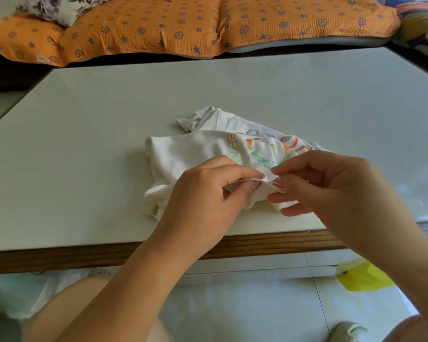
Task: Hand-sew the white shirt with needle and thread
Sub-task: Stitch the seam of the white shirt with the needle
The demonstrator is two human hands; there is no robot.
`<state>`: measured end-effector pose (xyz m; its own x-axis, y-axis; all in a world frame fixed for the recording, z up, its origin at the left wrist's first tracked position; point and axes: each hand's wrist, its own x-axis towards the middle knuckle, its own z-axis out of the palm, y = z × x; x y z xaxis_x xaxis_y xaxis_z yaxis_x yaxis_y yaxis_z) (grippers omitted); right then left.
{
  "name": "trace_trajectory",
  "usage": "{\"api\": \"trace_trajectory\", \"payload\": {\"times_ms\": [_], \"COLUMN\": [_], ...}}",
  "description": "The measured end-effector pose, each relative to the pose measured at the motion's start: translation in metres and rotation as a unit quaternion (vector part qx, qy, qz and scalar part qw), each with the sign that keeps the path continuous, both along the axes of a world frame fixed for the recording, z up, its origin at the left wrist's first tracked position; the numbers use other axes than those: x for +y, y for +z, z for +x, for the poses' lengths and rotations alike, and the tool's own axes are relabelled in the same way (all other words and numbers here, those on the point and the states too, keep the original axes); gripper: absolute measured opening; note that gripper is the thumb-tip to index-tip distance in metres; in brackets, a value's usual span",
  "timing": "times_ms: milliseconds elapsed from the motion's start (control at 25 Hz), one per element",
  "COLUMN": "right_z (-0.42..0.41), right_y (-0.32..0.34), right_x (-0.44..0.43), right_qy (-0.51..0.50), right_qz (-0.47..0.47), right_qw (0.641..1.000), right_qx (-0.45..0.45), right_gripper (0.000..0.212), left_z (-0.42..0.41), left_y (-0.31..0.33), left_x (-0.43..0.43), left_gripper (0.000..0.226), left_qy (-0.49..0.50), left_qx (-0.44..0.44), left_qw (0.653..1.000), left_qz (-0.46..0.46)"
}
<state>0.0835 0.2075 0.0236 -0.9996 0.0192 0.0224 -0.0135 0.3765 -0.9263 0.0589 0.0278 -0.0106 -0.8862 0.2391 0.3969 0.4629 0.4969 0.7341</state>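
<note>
A crumpled white shirt (183,154) with an orange and rainbow print lies near the front edge of the pale table (109,114). My left hand (208,196) pinches a fold of the shirt's edge between thumb and forefinger. My right hand (331,183) meets it from the right, with thumb and forefinger pinched together just above the same fold. The needle and thread are too small to make out between those fingertips.
The table has a wooden front rim (59,257). Beyond its far edge lies an orange patterned cushion cover (183,25). A yellow bag (363,277) lies on the tiled floor at the lower right. My knees show below the table.
</note>
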Motion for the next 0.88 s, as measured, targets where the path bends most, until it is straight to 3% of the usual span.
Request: {"api": "trace_trajectory", "payload": {"times_ms": [400, 880], "right_z": [0.0029, 0.0009], "right_y": [0.0065, 0.0078], "right_x": [0.0045, 0.0089], "right_qy": [0.039, 0.068], "right_qz": [0.087, 0.084], "right_qw": [0.995, 0.994], "right_qx": [-0.001, -0.010], "right_gripper": [0.012, 0.010], "left_z": [0.0000, -0.0022], "left_y": [0.0018, 0.0027], "left_x": [-0.0043, -0.0049], "left_gripper": [0.013, 0.009], "left_qy": [-0.011, -0.026], "left_qx": [-0.028, -0.073], "left_qw": [0.999, 0.996], "left_qz": [0.018, 0.035]}}
